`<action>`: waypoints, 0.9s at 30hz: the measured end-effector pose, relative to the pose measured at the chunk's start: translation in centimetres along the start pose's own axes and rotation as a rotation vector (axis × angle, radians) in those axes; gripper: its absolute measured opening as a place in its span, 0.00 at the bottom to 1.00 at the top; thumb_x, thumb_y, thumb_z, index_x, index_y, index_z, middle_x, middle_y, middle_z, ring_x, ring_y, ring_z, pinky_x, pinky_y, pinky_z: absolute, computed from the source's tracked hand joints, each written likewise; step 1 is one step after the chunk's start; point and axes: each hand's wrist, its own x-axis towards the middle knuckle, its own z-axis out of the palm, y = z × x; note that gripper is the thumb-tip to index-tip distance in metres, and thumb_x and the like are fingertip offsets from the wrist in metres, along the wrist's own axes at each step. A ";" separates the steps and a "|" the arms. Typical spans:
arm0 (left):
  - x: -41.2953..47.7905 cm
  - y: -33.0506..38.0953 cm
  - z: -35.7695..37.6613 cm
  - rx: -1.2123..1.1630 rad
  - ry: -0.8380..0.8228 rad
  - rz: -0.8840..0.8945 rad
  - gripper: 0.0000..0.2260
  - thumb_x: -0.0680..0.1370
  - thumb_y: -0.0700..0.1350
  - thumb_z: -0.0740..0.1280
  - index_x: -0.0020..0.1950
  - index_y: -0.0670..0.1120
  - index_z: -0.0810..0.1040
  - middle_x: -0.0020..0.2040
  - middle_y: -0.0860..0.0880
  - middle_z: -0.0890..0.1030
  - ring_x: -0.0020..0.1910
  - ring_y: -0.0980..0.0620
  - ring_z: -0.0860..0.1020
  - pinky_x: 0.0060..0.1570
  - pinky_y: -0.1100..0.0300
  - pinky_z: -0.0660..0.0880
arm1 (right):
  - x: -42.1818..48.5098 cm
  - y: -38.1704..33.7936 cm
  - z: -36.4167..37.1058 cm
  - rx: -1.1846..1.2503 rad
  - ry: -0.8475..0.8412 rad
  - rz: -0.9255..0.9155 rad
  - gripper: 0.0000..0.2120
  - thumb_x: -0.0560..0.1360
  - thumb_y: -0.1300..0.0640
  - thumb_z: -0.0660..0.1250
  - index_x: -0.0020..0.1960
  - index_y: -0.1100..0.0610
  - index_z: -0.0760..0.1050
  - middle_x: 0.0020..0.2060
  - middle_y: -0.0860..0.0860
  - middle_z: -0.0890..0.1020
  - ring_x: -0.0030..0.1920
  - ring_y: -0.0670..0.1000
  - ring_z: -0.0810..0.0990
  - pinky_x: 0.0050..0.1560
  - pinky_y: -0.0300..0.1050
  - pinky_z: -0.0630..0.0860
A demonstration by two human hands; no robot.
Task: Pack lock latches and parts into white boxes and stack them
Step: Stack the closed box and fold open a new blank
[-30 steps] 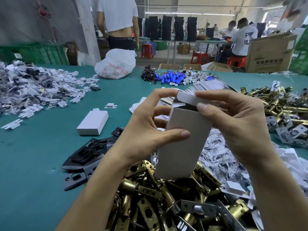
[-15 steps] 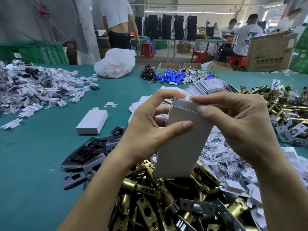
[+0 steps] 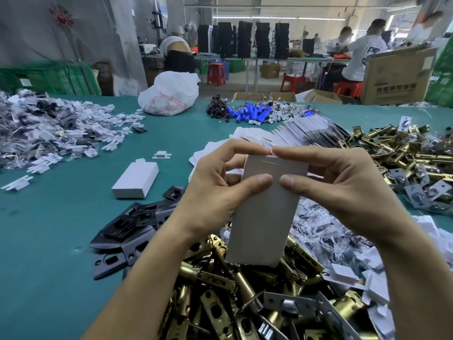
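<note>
I hold a white box [image 3: 262,217] upright over a heap of brass lock latches [image 3: 245,298]. My left hand [image 3: 215,192] grips its left side, thumb on the front face and forefinger on the top edge. My right hand [image 3: 343,190] grips the right side the same way, its forefinger meeting the left one on the closed top flap. A second closed white box [image 3: 136,180] lies flat on the green table [image 3: 49,241] to the left. Black metal plates [image 3: 132,227] lie beside the latch heap.
Flat white box blanks [image 3: 289,137] fan out behind my hands. More brass latches [image 3: 397,153] pile at the right, bagged small parts [image 3: 46,128] at the far left, clear bags [image 3: 326,229] under my right wrist. A white plastic sack [image 3: 169,94] and blue cylinders [image 3: 247,112] sit at the table's far edge. People work at benches behind.
The box's top flap, open a second ago, has been folded down and tucked shut. My right thumb has come onto the front face, and both forefingers now meet on the top edge.
</note>
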 end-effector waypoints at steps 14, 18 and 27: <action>0.1 0.5 -0.7 0.055 0.042 0.044 0.09 0.74 0.42 0.73 0.52 0.52 0.80 0.50 0.46 0.85 0.41 0.44 0.86 0.38 0.50 0.84 | 0.4 1.7 1.1 0.066 0.197 -0.046 0.11 0.64 0.58 0.76 0.46 0.54 0.82 0.50 0.55 0.85 0.46 0.63 0.84 0.47 0.61 0.82; 0.0 0.9 -0.4 0.048 0.085 0.074 0.09 0.75 0.44 0.73 0.53 0.50 0.79 0.50 0.45 0.85 0.38 0.46 0.86 0.33 0.54 0.82 | 0.4 1.8 1.2 0.104 0.037 0.031 0.16 0.68 0.56 0.76 0.55 0.46 0.80 0.53 0.56 0.83 0.46 0.62 0.85 0.46 0.61 0.83; 0.7 1.8 -0.7 -0.166 0.426 0.117 0.09 0.77 0.47 0.70 0.53 0.52 0.72 0.43 0.51 0.85 0.42 0.54 0.83 0.37 0.58 0.80 | 0.5 2.3 2.2 0.033 -0.100 0.218 0.26 0.72 0.54 0.75 0.68 0.49 0.73 0.49 0.51 0.86 0.49 0.52 0.86 0.48 0.51 0.84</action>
